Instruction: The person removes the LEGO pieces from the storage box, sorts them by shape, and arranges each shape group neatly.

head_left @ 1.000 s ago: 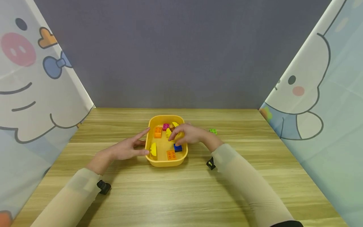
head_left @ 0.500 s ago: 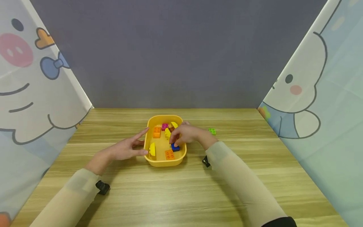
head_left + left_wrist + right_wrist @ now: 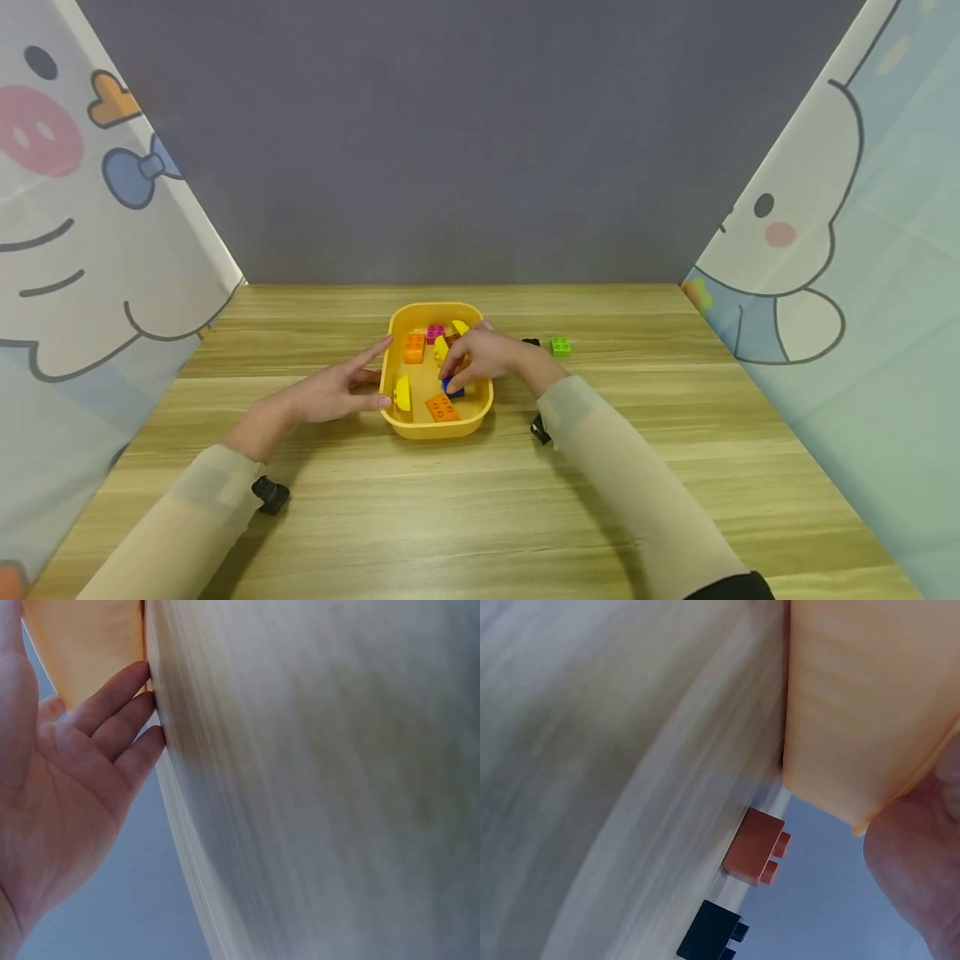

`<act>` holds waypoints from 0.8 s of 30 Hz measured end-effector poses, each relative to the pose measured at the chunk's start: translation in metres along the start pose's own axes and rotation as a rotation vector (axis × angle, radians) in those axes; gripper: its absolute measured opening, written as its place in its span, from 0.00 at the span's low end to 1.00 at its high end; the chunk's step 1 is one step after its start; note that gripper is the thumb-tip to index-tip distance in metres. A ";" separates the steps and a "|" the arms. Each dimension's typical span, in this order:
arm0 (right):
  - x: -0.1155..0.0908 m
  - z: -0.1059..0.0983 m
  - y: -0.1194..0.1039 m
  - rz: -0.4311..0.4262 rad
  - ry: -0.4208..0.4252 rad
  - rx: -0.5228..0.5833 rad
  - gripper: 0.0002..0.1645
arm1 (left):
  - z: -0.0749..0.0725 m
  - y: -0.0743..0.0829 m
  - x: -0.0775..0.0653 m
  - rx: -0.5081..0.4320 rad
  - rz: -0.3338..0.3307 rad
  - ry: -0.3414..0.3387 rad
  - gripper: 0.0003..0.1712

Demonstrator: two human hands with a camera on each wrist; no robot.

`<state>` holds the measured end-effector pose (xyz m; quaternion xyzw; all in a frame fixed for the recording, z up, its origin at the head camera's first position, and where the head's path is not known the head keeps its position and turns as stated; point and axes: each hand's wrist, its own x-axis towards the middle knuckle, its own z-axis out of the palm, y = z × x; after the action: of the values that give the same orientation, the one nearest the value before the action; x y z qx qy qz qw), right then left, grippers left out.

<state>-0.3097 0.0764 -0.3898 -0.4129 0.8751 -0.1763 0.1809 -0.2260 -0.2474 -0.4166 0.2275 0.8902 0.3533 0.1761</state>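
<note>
A yellow plastic bin (image 3: 435, 431) on the table holds several toy building bricks. My right hand (image 3: 483, 354) reaches over its right side and pinches a blue brick (image 3: 454, 389) inside, the fingers covering part of it. Just in front of the blue brick lies an orange brick (image 3: 442, 407), turned at an angle. My left hand (image 3: 330, 392) rests at the bin's left side, thumb and index finger spread along the rim. In the left wrist view, its other fingers (image 3: 124, 724) extend low beside the bin wall.
Also in the bin are another orange brick (image 3: 414, 348), a magenta brick (image 3: 435, 334) and yellow pieces (image 3: 403, 393). Right of it, a green brick (image 3: 560, 347) sits on the table. The right wrist view shows a reddish-brown brick (image 3: 754, 847) and a black brick (image 3: 711, 930) near the bin.
My right hand has come down onto the blue brick, which has shifted slightly left. The orange brick beside it has turned askew. My left hand has stayed at the bin.
</note>
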 end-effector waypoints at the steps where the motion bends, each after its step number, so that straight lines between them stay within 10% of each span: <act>1: 0.000 0.000 0.000 0.004 -0.003 0.010 0.12 | 0.000 0.000 0.000 0.001 0.001 -0.002 0.61; 24: -0.005 0.002 -0.007 0.034 -0.017 -0.067 0.20 | 0.000 0.001 0.000 -0.014 0.003 -0.013 0.60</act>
<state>-0.3014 0.0755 -0.3871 -0.4051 0.8858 -0.1403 0.1776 -0.2257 -0.2463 -0.4161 0.2302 0.8861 0.3581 0.1830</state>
